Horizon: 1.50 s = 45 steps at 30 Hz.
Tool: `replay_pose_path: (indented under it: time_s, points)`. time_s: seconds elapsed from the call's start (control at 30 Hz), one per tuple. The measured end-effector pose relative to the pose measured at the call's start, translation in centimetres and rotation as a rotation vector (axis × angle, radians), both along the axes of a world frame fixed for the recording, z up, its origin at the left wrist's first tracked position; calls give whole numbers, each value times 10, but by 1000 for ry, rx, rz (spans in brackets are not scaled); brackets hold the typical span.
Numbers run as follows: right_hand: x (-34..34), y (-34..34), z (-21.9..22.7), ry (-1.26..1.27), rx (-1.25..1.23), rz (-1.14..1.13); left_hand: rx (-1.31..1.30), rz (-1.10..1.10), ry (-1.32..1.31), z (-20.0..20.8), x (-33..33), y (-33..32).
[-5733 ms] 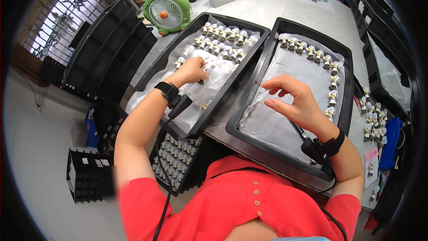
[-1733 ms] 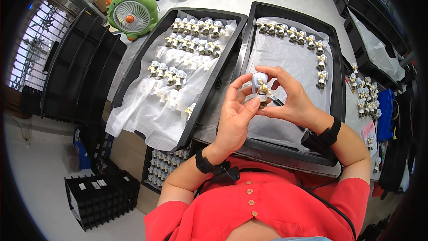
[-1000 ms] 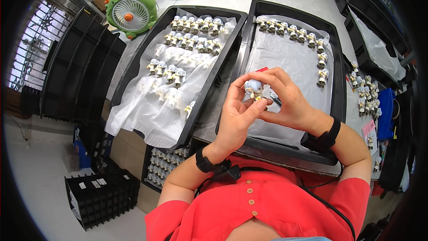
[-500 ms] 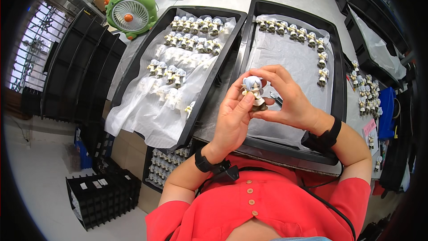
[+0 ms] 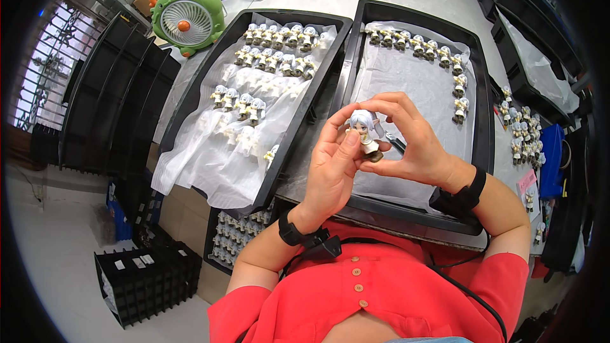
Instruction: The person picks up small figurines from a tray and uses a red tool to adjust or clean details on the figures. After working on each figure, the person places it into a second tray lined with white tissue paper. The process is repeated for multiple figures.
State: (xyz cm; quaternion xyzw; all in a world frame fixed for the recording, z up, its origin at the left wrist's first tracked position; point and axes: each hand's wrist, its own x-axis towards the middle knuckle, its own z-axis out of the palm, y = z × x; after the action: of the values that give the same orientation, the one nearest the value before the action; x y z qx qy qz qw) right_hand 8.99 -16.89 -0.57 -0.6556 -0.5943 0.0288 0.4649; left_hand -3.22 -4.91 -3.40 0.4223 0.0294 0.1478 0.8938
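A small figurine [image 5: 367,134] with pale lilac hair, a white outfit and a dark base is held upright between my hands, its face toward me. My left hand [image 5: 333,168] grips it, the thumb across its front. My right hand [image 5: 413,143] curves round the other side, thumb at the base and fingertips by the head. Just behind my right fingers, a dark tool with a metal tip [image 5: 395,141] shows in part. Below my hands lies the right black tray [image 5: 488,152], lined with white sheet; several like figurines [image 5: 429,49] stand along its far and right sides.
The left black tray [image 5: 340,32] holds rows of figurines, some under translucent sheet [image 5: 190,165]. A green fan [image 5: 187,19] stands beyond it. More figurines [image 5: 524,133] crowd the table at right, near a blue bin [image 5: 551,159]. Black crates [image 5: 149,282] sit on the floor at left.
The figurine has turned a little between my fingers, so its face and a pointed ear show more fully. My hands have stayed in nearly the same place.
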Motion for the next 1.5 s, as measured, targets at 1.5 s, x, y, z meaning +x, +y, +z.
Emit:
replay_pose_path:
  time_s: [1.5]
  points:
    - [-4, 3, -6, -72, 54, 86, -27, 28, 52, 5, 1, -4]
